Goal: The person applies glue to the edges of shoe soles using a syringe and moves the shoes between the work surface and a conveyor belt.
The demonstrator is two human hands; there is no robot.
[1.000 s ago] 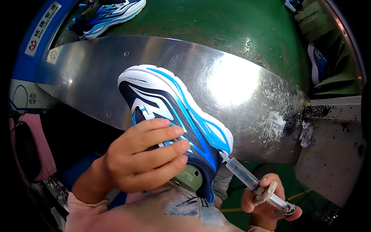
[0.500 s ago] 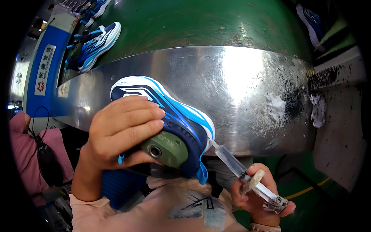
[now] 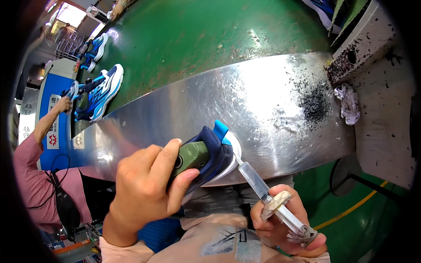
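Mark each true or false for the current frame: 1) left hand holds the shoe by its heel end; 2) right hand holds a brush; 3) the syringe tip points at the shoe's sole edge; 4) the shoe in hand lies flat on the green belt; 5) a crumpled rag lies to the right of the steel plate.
1) True. The left hand grips the shoe at the heel end, fingers over the green last inside it.
2) False. The right hand holds a syringe.
3) True. Its tip meets the white sole edge near the heel.
4) False. The shoe is held up over the steel plate; other shoes sit on the green belt.
5) True. The crumpled rag lies on the speckled surface there.
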